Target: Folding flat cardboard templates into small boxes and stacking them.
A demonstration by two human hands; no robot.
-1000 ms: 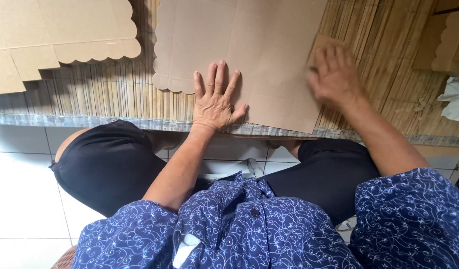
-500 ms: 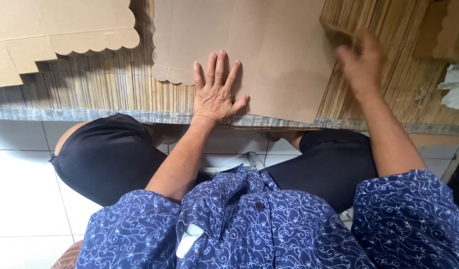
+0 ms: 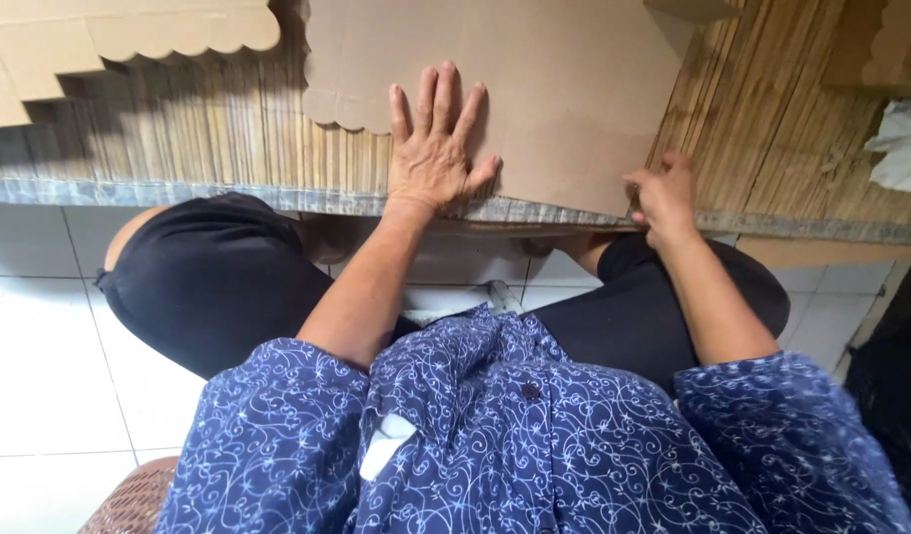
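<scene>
A flat brown cardboard sheet (image 3: 564, 79) with a scalloped left edge lies on the bamboo-slat table (image 3: 228, 148). My left hand (image 3: 435, 138) rests flat on the sheet near its front edge, fingers spread, pressing down. My right hand (image 3: 663, 193) is at the sheet's front right corner by the table edge, fingers curled against the cardboard's edge; whether it pinches the sheet I cannot tell.
Another scalloped cardboard piece (image 3: 99, 40) lies at the back left. More cardboard (image 3: 885, 44) and a crumpled white cloth (image 3: 905, 143) sit at the right. White floor tiles (image 3: 40, 346) lie below, and a woven stool edge (image 3: 129, 499) shows at the bottom.
My right hand has come back from the sheet's far right edge down to its front right corner at the table edge. My left hand has stayed pressed flat on the sheet.
</scene>
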